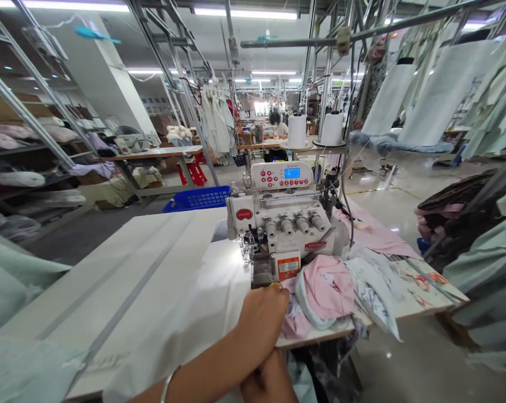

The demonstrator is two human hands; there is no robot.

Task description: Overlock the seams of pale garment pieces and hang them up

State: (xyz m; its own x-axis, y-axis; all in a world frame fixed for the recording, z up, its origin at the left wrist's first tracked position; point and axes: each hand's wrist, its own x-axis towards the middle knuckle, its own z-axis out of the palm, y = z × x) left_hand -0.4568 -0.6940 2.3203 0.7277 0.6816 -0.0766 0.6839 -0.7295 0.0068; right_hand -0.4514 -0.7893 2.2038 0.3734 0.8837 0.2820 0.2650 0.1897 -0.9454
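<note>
An overlock sewing machine [286, 224] with a lit needle area stands on the white table [122, 263]. My left hand [263, 313], with a ring on one finger and a bracelet at the wrist, is curled at the machine's front edge. Its fingertips are hidden, and so is anything in them. White fabric [206, 313] runs along the left side of that hand towards the needle area. Below, my right hand [273, 372] is partly covered by the left wrist; its fingers do not show. A pile of pink fabric [326, 285] lies just right of my left hand.
White and grey cloth [374, 280] hangs over the table's right edge. Behind the table sits a blue basket [198, 198]. White thread cones [297, 131] stand behind the machine, with larger ones at upper right. Pale fabric [18, 274] hangs at far left.
</note>
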